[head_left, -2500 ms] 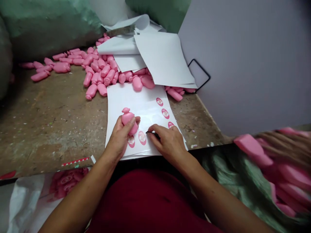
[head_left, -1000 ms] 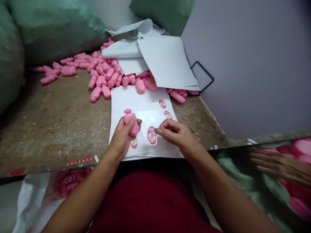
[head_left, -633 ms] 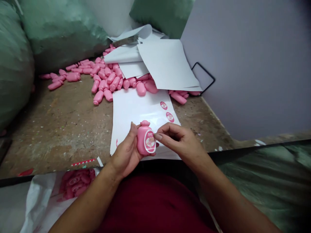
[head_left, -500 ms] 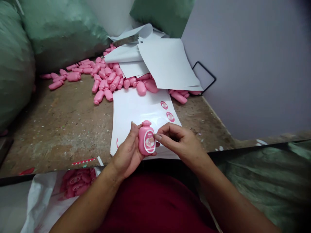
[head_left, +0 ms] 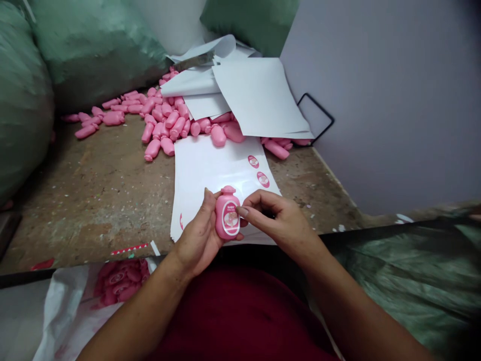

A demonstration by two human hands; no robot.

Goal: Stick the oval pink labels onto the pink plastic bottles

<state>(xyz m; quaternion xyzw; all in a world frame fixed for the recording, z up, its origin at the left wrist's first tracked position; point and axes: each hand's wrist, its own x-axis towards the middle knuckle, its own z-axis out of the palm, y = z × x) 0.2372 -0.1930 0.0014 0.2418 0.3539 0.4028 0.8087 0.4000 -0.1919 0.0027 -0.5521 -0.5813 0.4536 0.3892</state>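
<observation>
My left hand (head_left: 203, 233) is wrapped round a small pink plastic bottle (head_left: 221, 228), holding it nearly upright above the sheets. On the bottle's front is an oval sticker label (head_left: 230, 219) with a white border, the word "BABY" and a picture. My right hand (head_left: 280, 218) has thumb and forefinger pinched at the label's right edge, the other fingers curled in. Beneath both hands lies a stack of white label sheets (head_left: 203, 165); two oval stickers (head_left: 263, 179) show on its right side, and part of another at its lower left.
Many pink bottles (head_left: 165, 118) lie heaped on the worn table (head_left: 86, 195), partly under loose white sheets (head_left: 259, 95). Large green sacks (head_left: 93, 50) stand behind and left. A pale wall (head_left: 383, 100) rises at right. Below the front edge, a white bag (head_left: 67, 296) holds labelled pink bottles.
The bottle has turned slightly more upright in my left hand. My right fingertips stay at the label's right edge, with hardly any movement.
</observation>
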